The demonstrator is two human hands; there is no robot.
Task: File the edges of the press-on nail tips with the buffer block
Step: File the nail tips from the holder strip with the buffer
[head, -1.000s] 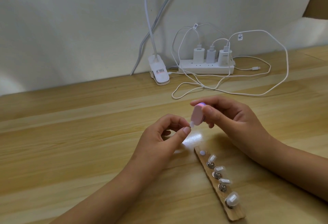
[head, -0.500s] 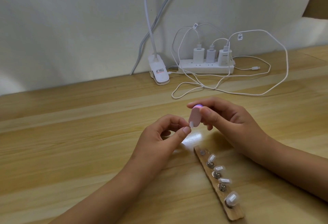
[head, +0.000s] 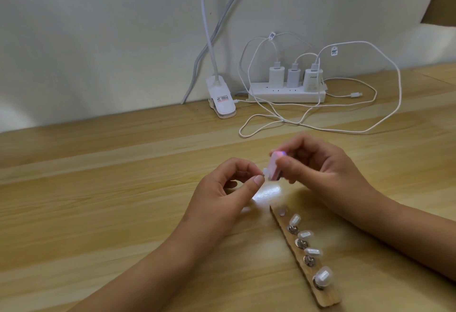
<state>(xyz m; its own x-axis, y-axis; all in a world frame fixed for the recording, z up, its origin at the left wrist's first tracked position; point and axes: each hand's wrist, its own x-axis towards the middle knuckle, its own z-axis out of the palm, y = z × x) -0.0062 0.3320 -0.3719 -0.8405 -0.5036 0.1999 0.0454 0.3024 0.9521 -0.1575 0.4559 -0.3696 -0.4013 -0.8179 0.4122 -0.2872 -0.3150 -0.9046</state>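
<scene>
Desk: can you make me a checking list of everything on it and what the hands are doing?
Surface: wooden desk, bright light spot beside the hands.
Job's things: pink buffer block against a nail tip; wooden strip holds four more tips.
Clutter: clip lamp at the back.
Hands: left hand pinches the nail tip; right hand grips the buffer block.
Cables: white cables loop over the desk from three chargers in a power strip.
Surroundings: white wall.

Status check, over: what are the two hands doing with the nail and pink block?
Left hand pinches nail tip. Right hand holds buffer block against its edge. Wooden strip with four more tips nearby, not obstructing.
</scene>
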